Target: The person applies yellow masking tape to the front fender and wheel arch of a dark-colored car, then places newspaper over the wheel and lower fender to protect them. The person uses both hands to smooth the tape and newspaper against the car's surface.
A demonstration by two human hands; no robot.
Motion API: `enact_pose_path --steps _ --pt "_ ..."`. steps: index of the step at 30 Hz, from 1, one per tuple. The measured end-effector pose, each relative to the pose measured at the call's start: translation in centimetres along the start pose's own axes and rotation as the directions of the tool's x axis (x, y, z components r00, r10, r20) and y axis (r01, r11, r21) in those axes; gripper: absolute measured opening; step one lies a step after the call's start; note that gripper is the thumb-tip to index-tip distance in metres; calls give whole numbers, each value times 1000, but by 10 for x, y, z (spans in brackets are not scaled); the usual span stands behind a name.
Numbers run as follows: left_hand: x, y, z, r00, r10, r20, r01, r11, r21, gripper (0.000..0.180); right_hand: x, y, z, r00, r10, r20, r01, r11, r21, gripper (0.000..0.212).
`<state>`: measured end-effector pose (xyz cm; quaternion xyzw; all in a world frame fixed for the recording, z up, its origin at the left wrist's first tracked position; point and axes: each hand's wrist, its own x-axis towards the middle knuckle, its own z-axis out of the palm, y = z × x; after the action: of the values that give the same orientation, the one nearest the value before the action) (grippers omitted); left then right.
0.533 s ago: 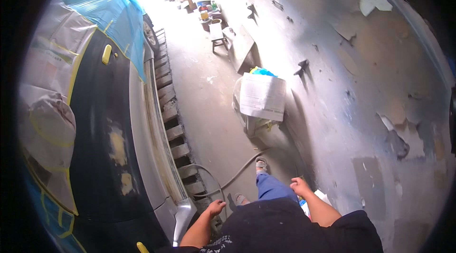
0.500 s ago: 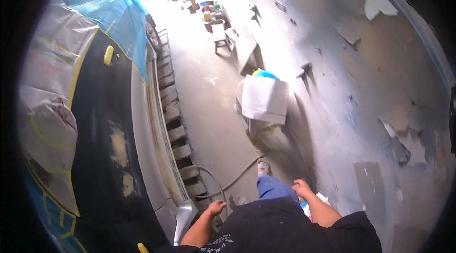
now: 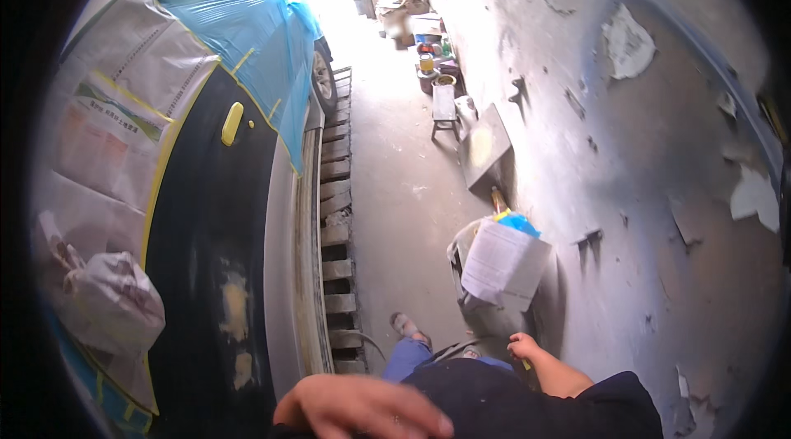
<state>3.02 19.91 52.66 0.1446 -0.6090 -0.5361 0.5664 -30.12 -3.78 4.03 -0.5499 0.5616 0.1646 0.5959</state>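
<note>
My left hand (image 3: 362, 406) is raised in front of my dark shirt, slightly blurred, with its fingers stretched to the right and nothing seen in them. My right hand (image 3: 521, 346) hangs at my right side with its fingers curled. A small yellow bit shows just below it, too small to name. Left of me stands a car with a black door panel (image 3: 206, 216). Tan filler patches (image 3: 235, 307) mark its lower part. Yellow tape covers the door handle (image 3: 232, 123). Blue plastic film (image 3: 247, 27) and masking paper (image 3: 115, 150) wrap the car around the door.
Ahead on the right, a bin-like container (image 3: 461, 270) bears a white sheet (image 3: 503, 262) and something blue. Farther on are a leaning board (image 3: 486, 150), a small stool (image 3: 444, 101) and several cans. A grated floor channel (image 3: 336, 233) runs beside the car; a peeling wall (image 3: 659, 192) is at right.
I have walked forward, so the container is nearer. My left hand has come up from my side to the front of my body. My right hand still hangs at my side.
</note>
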Motion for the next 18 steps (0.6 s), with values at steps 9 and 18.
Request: enact_pose_path --steps 9,18 --pt "21 116 -171 929 136 345 -269 889 371 27 67 -194 44 999 -1 -40 -4 991 -133 47" --pt "26 217 -312 884 152 443 -349 844 407 32 150 -334 63 999 19 -31 -21 998 -56 51"
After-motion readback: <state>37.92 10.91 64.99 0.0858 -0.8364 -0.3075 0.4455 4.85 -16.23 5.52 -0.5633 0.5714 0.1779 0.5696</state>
